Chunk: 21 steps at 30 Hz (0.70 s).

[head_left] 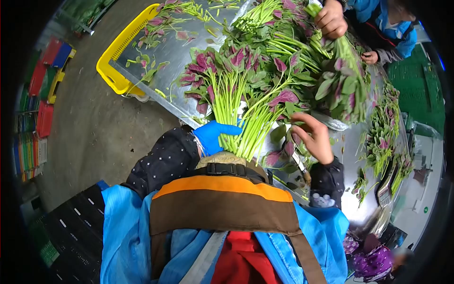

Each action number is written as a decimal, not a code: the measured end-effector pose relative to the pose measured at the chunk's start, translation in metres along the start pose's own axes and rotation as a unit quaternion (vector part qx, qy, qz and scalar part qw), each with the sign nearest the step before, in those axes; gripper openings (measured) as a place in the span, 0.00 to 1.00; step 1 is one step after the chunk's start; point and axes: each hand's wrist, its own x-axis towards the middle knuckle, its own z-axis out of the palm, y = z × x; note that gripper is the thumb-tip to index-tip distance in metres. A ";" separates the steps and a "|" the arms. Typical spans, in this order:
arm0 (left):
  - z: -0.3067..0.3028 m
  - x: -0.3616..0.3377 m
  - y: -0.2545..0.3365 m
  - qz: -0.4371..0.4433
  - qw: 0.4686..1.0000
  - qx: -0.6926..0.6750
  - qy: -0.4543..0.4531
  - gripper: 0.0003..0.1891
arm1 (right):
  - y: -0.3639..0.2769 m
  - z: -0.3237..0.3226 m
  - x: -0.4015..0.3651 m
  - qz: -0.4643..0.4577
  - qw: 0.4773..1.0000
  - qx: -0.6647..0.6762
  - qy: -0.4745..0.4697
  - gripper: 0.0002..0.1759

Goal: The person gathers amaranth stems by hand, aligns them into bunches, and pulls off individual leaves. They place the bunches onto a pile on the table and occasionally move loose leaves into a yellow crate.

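Observation:
My left hand (211, 137), in a blue glove, is closed round the lower stems of a bunch of amaranth greens (229, 106) with long green stems and purple-green leaves. The stem ends point towards my body. To the right of the bunch, my right hand (313, 137) is bare, its fingers bent and apart beside some loose leaves (283, 146); nothing shows in its grasp. Below that hand lies what looks like a knife (302, 169), partly hidden by leaves. More amaranth greens (293, 52) are heaped just beyond my bunch on the metal table (182, 40).
Across the table, another person's hand (331, 21) grips a separate bunch of greens (344, 80). A yellow crate (111, 71) stands against the table's left edge. Loose greens (382, 128) and a scale-like device (385, 189) lie on the right. Another person in purple (373, 262) is at lower right.

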 end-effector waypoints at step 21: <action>-0.005 0.008 -0.004 -0.015 1.000 0.010 0.014 0.22 | 0.018 0.049 0.006 0.200 0.975 0.090 0.044 0.22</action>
